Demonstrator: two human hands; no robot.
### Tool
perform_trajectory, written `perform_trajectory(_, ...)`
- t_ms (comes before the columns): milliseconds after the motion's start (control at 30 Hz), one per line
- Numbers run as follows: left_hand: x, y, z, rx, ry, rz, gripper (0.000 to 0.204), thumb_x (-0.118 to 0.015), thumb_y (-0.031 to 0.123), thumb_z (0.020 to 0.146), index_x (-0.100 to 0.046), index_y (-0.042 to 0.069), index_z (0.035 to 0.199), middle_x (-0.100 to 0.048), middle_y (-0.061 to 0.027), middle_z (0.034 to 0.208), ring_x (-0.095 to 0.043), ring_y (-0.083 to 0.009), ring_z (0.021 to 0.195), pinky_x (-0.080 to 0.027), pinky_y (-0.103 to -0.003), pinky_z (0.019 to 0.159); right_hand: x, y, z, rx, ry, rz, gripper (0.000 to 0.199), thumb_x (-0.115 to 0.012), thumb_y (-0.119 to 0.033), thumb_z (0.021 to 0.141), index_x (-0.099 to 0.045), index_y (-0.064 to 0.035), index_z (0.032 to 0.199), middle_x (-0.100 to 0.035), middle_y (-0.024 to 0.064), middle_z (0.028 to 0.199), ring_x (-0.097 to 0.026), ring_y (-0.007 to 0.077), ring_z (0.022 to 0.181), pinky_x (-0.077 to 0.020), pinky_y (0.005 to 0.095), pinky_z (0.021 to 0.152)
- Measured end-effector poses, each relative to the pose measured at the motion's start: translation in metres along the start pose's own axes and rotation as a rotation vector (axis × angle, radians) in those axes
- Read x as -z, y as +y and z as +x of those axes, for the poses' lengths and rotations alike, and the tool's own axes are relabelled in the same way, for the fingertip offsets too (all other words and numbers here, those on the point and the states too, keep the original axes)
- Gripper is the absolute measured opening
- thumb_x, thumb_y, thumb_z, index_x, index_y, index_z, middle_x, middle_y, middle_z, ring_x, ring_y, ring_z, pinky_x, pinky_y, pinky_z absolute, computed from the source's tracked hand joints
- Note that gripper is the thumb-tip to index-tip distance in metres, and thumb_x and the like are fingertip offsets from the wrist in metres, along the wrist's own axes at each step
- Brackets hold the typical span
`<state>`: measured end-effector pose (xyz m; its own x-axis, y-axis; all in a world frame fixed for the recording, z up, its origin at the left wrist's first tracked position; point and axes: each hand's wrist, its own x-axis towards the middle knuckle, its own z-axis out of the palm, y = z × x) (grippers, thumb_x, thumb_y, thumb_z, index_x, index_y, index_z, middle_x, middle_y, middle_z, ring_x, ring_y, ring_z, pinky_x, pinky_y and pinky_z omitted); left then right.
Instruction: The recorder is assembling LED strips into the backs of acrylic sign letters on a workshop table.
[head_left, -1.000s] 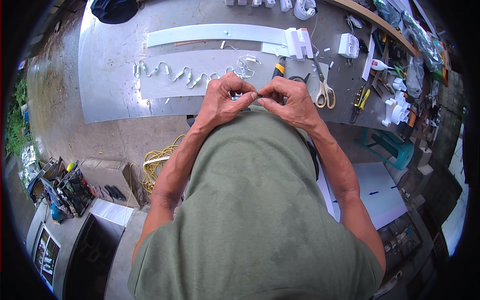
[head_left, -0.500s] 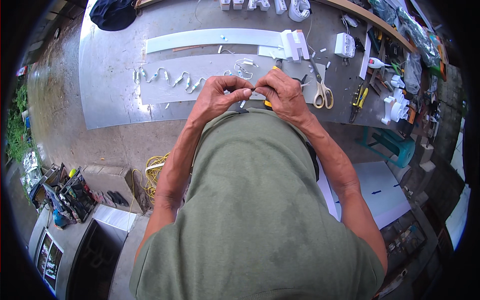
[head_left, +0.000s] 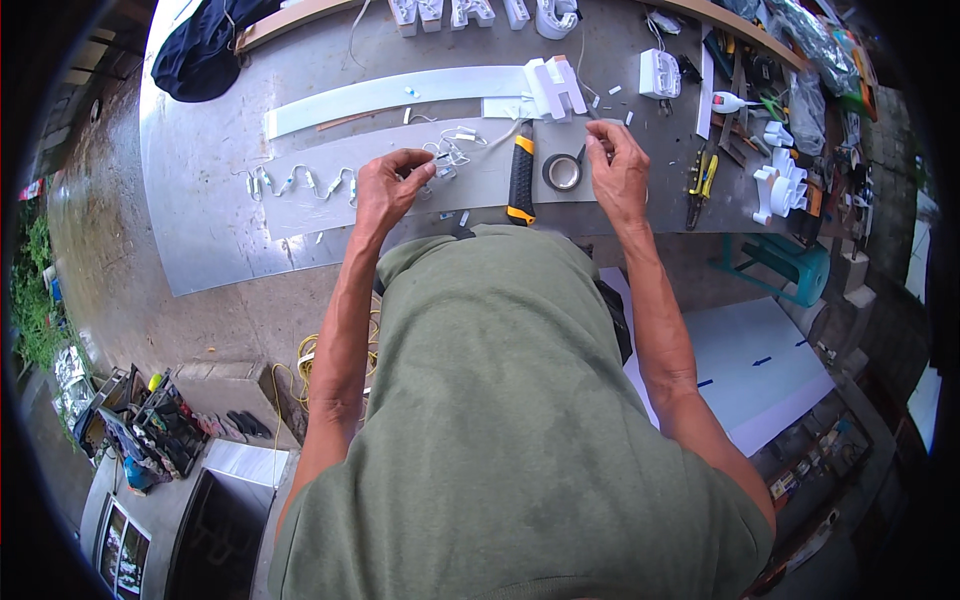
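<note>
My left hand [head_left: 385, 192] has its thumb and index finger pinched at the wire of a string of small white LED modules [head_left: 312, 183]. The string zigzags left across a pale sheet [head_left: 300, 218], and part of it is bunched beyond my fingertips. My right hand [head_left: 620, 172] is raised to the right, thumb and fingertips close together; anything between them is too small to name. It covers most of the scissors, whose blade [head_left: 590, 108] shows past the fingers. Between my hands lie a roll of black tape [head_left: 563, 172] and a tool with a black and yellow handle [head_left: 521, 182].
A white block letter [head_left: 556, 88] lies at the end of a long white strip [head_left: 400, 96]. More white letters [head_left: 480, 14] stand at the back. Yellow-handled pliers [head_left: 708, 180] and other tools are at the right. A green stool [head_left: 790, 268] stands below the table's right edge.
My hands, together half a second ago at a small dark piece, are now well apart. The right has moved right, over the scissors; the tape roll between them now shows.
</note>
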<state>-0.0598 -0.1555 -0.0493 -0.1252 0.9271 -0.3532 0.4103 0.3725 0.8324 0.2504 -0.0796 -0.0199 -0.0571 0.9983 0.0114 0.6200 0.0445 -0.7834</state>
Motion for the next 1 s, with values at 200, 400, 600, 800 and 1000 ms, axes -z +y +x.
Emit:
perform_trajectory(200, -0.021, 0.039, -0.005, -0.452, 0.161, 0.121, 0.023, -0.082, 0.013, 0.082, -0.075, 0.006, 0.102, -0.071, -0.0082, 0.096, -0.065, -0.0162, 0.08, -0.053, -0.028, 0.067, 0.017, 0.049, -0.011, -0.132, -0.142, -0.124, 0.028, -0.062, 0.001, 0.089, -0.066, -0.0004, 0.116, -0.069, 0.0141, 0.1, -0.07, 0.0254, 0.085, -0.0559, 0.0373, 0.076)
perform_trajectory(400, -0.101, 0.098, 0.03, -0.772, -0.335, 0.494, 0.054, -0.081, 0.034, 0.08, -0.06, -0.002, 0.115, -0.06, -0.0171, 0.109, -0.057, -0.0329, 0.107, -0.046, -0.042, 0.093, 0.012, 0.064, -0.009, -0.013, -0.163, -0.14, 0.036, -0.064, -0.001, 0.089, -0.066, -0.0111, 0.123, -0.067, 0.0132, 0.1, -0.07, 0.0298, 0.086, -0.0554, 0.0409, 0.076)
perform_trajectory(600, -0.173, 0.082, 0.046, -0.783, -0.294, 0.739, 0.058, -0.081, 0.035, 0.072, -0.058, -0.004, 0.107, -0.057, -0.0198, 0.104, -0.056, -0.0353, 0.103, -0.045, -0.043, 0.09, 0.007, 0.064, 0.001, 0.163, -0.229, -0.384, 0.023, -0.066, -0.011, 0.091, -0.07, -0.013, 0.114, -0.067, 0.0102, 0.097, -0.069, 0.0335, 0.088, -0.0545, 0.0424, 0.076)
perform_trajectory(800, -0.159, 0.082, 0.055, -0.781, -0.388, 0.722, 0.049, -0.079, 0.031, 0.07, -0.065, -0.006, 0.099, -0.063, -0.0187, 0.097, -0.058, -0.0355, 0.099, -0.047, -0.043, 0.089, 0.026, 0.046, 0.003, 0.233, -0.304, -0.385, 0.01, -0.066, -0.014, 0.09, -0.067, -0.0075, 0.097, -0.065, 0.0105, 0.092, -0.068, 0.0342, 0.086, -0.0529, 0.0451, 0.074)
perform_trajectory(1000, -0.078, 0.109, 0.042, -0.59, -0.675, 0.245, 0.052, -0.079, 0.036, 0.072, -0.073, -0.003, 0.106, -0.071, -0.0216, 0.097, -0.065, -0.0379, 0.092, -0.05, -0.045, 0.087, 0.062, -0.003, 0.011, 0.243, -0.687, -0.293, 0.017, -0.068, -0.018, 0.087, -0.064, -0.0026, 0.093, -0.065, 0.0127, 0.089, -0.065, 0.0327, 0.084, -0.0504, 0.0439, 0.076)
